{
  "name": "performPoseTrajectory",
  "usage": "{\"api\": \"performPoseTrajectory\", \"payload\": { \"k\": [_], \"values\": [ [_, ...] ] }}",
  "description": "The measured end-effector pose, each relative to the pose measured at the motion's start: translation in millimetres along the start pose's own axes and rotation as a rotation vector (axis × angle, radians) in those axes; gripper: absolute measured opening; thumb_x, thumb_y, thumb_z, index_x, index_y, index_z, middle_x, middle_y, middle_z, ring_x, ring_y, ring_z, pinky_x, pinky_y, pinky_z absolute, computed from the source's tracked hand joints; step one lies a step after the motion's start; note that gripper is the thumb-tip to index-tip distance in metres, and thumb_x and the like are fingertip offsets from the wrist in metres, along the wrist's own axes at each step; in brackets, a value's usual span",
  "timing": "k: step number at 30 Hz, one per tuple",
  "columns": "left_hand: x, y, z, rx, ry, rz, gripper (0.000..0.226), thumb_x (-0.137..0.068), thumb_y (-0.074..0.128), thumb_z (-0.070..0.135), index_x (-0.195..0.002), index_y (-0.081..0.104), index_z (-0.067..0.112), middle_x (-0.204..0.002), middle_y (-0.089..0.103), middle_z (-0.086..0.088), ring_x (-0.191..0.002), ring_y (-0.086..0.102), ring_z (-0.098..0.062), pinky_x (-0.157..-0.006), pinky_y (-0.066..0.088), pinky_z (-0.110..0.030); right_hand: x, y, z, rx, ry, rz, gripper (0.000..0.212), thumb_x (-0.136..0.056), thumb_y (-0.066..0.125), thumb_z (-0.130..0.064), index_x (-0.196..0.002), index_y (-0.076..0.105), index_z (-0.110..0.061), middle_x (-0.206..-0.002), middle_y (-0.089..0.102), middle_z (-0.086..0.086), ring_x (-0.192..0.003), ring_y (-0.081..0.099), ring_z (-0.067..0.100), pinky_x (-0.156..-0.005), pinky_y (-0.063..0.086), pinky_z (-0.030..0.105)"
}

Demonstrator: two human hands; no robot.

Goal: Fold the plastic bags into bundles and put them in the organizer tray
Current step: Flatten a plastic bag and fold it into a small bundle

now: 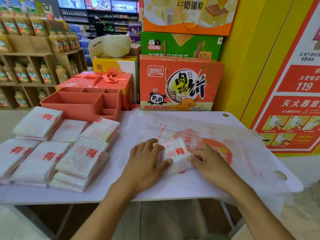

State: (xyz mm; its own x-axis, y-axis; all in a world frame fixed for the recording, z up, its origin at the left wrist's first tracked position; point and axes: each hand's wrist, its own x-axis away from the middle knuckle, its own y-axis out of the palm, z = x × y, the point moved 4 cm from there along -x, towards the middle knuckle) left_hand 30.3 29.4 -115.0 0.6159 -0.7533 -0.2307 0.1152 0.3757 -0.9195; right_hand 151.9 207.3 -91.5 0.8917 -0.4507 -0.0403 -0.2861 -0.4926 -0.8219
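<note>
A small folded bundle of white plastic bag with red characters (176, 154) lies on a flat, unfolded bag (242, 148) spread over the table. My left hand (147, 159) grips the bundle's left side, thumb on top. My right hand (207, 161) pinches its right edge with curled fingers. The coral organizer tray (81, 103), with several compartments, stands at the back left of the table and looks empty. Several stacks of folded bags (81, 158) lie on the table's left half.
The pale table (155, 189) has its front edge just under my forearms. Snack gift boxes (180, 84) stand behind it, a ribboned red box (102, 80) behind the tray. Drink shelves (34, 66) line the left; a yellow wall with a red poster (294, 101) stands right.
</note>
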Motion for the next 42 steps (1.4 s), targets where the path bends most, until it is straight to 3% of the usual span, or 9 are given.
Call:
{"api": "performPoseTrajectory", "payload": {
  "k": [3, 6, 9, 16, 21, 25, 30, 36, 42],
  "values": [
    [0.1, -1.0, 1.1, -0.034, 0.007, 0.02, 0.063, -0.094, 0.027, 0.073, -0.141, 0.037, 0.033, -0.156, 0.036, 0.011, -0.142, 0.033, -0.018, -0.121, 0.019, -0.039, -6.2, -4.0, -5.4, 0.072, 0.023, 0.025, 0.036, -0.097, 0.063, -0.039, -0.072, 0.051, -0.018, -0.088, 0.049, -0.006, -0.073, 0.05, 0.01, -0.066, 0.043, 0.028],
    [1.9, -2.3, 2.5, -0.032, -0.005, 0.002, 0.068, -0.098, 0.035, 0.068, -0.155, 0.023, 0.033, -0.161, 0.031, 0.011, -0.146, 0.027, -0.017, -0.124, 0.014, -0.04, -0.7, 2.0, -8.1, 0.193, -0.068, 0.098, 0.033, -0.097, 0.062, -0.044, -0.125, 0.047, -0.034, -0.133, 0.047, -0.012, -0.124, 0.047, 0.013, -0.103, 0.045, 0.033],
    [1.2, -0.4, 5.0, -0.116, 0.0, -0.031, 0.069, -0.1, 0.027, 0.065, -0.16, 0.015, 0.032, -0.166, 0.021, 0.01, -0.151, 0.018, -0.017, -0.125, 0.009, -0.045, 5.0, 15.4, -7.4, 0.274, -0.194, -0.008, 0.058, -0.107, 0.038, -0.04, -0.158, 0.012, -0.043, -0.166, 0.011, -0.021, -0.154, 0.009, 0.005, -0.124, 0.011, 0.032],
    [0.5, 7.4, 2.3, -0.141, -0.008, -0.089, 0.077, -0.085, -0.012, 0.058, -0.159, -0.013, 0.039, -0.169, -0.014, 0.011, -0.156, -0.012, -0.017, -0.126, -0.007, -0.049, 7.0, 20.1, -3.5, 0.304, -0.17, -0.097, 0.056, -0.106, 0.024, -0.052, -0.16, 0.011, -0.043, -0.167, 0.01, -0.023, -0.154, 0.005, 0.0, -0.127, 0.005, 0.031],
    [0.2, 6.1, 0.1, -0.093, 0.011, -0.108, 0.074, -0.087, -0.01, 0.057, -0.16, -0.002, 0.043, -0.169, -0.006, 0.014, -0.156, -0.004, -0.011, -0.125, -0.01, -0.047, 7.3, 17.9, -2.5, 0.248, -0.173, -0.059, 0.054, -0.108, 0.029, -0.045, -0.159, 0.014, -0.041, -0.164, 0.014, -0.021, -0.152, 0.009, 0.003, -0.127, 0.012, 0.033],
    [-0.7, 12.1, 4.1, -0.16, 0.011, -0.163, 0.066, -0.098, -0.003, 0.06, -0.16, -0.011, 0.038, -0.168, -0.016, 0.011, -0.155, -0.014, -0.013, -0.124, -0.013, -0.052, 3.1, 24.4, -2.9, 0.362, -0.19, -0.116, 0.059, -0.109, 0.023, -0.045, -0.161, -0.004, -0.038, -0.165, -0.015, -0.024, -0.151, -0.016, -0.003, -0.125, -0.003, 0.027],
    [-2.4, 14.5, 4.0, -0.212, 0.014, -0.197, 0.066, -0.099, -0.003, 0.059, -0.158, -0.02, 0.036, -0.165, -0.026, 0.009, -0.154, -0.019, -0.015, -0.123, -0.013, -0.054, 0.5, 26.7, -1.6, 0.38, -0.198, -0.141, 0.058, -0.109, 0.017, -0.045, -0.161, -0.006, -0.037, -0.165, -0.015, -0.023, -0.149, -0.017, -0.007, -0.123, -0.009, 0.024],
    [-4.3, 14.2, 4.2, -0.165, -0.022, -0.153, 0.075, -0.098, 0.009, 0.073, -0.161, -0.007, 0.036, -0.167, -0.019, 0.01, -0.156, -0.014, -0.015, -0.124, -0.008, -0.055, 5.4, 21.4, -4.5, 0.257, -0.159, -0.118, 0.056, -0.109, 0.024, -0.043, -0.162, 0.004, -0.039, -0.167, -0.002, -0.024, -0.149, -0.005, -0.007, -0.122, -0.002, 0.023],
    [2.8, 3.0, 5.0, -0.058, 0.11, -0.066, 0.061, -0.098, 0.017, 0.041, -0.159, 0.017, 0.044, -0.17, 0.003, 0.012, -0.157, 0.001, -0.018, -0.127, 0.001, -0.047, 10.4, 13.8, -4.8, 0.235, -0.111, 0.02, 0.052, -0.108, 0.036, -0.038, -0.159, 0.026, -0.035, -0.166, 0.023, -0.014, -0.153, 0.02, 0.011, -0.125, 0.019, 0.035]
  ]
}}
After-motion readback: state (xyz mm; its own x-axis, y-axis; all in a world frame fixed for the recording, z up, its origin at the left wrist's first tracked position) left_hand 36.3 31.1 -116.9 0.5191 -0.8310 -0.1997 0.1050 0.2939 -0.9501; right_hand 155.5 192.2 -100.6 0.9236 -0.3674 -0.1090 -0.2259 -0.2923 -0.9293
